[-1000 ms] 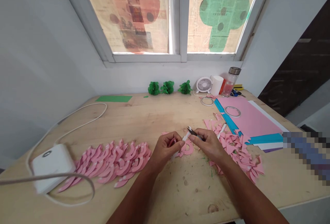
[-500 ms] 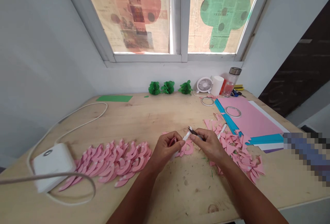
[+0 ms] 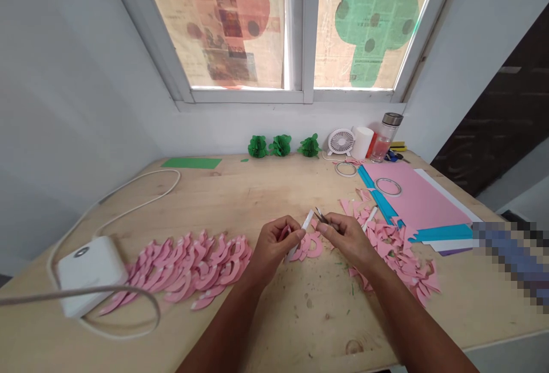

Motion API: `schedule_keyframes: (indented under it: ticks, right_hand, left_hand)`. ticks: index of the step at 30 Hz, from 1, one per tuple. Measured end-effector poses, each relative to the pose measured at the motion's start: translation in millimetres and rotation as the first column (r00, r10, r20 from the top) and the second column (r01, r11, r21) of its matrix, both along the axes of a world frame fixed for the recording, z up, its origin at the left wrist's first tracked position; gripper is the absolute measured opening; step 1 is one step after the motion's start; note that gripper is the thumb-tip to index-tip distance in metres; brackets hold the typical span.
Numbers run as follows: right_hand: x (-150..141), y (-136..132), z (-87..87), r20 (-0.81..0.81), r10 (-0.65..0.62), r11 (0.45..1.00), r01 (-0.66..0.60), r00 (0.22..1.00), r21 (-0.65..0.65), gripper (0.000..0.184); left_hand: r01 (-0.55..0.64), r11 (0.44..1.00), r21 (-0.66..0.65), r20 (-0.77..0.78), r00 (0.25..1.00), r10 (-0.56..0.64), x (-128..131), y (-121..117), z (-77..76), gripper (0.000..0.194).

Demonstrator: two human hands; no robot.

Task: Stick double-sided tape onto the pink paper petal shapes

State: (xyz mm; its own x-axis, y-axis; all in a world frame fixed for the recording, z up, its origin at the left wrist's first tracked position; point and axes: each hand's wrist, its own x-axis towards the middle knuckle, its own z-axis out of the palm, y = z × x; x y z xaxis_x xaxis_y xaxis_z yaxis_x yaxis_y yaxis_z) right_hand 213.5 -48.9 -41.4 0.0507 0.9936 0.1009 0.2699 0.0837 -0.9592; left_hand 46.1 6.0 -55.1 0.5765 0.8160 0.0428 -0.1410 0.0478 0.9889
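Observation:
My left hand [image 3: 275, 245] pinches a narrow white strip [image 3: 307, 219], whose free end points up toward the right. A bit of pink paper also shows among its fingers. My right hand [image 3: 348, 238] is closed around small dark-bladed scissors [image 3: 319, 215]; their tips stand slightly apart, just right of the strip. Under and between both hands lie pink ring-shaped paper cutouts [image 3: 315, 245], partly covered by my left hand. Overlapping rows of curved pink paper pieces [image 3: 201, 264] with whitish ends spread to the left of my left hand.
Pink paper scraps [image 3: 398, 256] are heaped beside my right forearm. Behind them sit stacked coloured sheets [image 3: 424, 201] with a ring [image 3: 388, 186] on top. A white power bank [image 3: 92, 273] with a looping cable lies left. Green paper balls [image 3: 281, 145], a fan [image 3: 341, 142] and a bottle [image 3: 385, 138] line the back.
The scissors have drawn back slightly from the white strip, and their tips are now parted. More of the strip shows, standing up from my left hand.

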Motion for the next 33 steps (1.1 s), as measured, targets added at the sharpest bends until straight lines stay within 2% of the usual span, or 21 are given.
schedule_keyframes:
  ticks: [8,14,22,33]
  right_hand:
    - [-2,-3,6.1,-0.093,0.121,0.992,-0.122,0.988,-0.007,0.033]
    - [-3,-5,11.0,-0.125,0.164,0.986,-0.167,0.978,-0.012,0.031]
    - [-2,-6,11.3,-0.123,0.174,0.984,-0.176,0.977,-0.01,0.033]
    - [-2,-5,10.4,-0.101,0.163,0.986,-0.166,0.982,-0.022,0.035]
  left_hand:
    - [0.013,1.0,0.024,0.042,0.999,-0.014,-2,0,2.0,0.021]
    - [0.058,0.998,0.028,0.009,0.998,-0.059,-2,-2,4.6,0.022]
    - [0.133,0.99,0.037,-0.037,0.991,-0.132,-1,-2,7.6,0.024]
    - [0.15,0.987,0.054,-0.041,0.988,-0.148,1,-4,13.3,0.025]
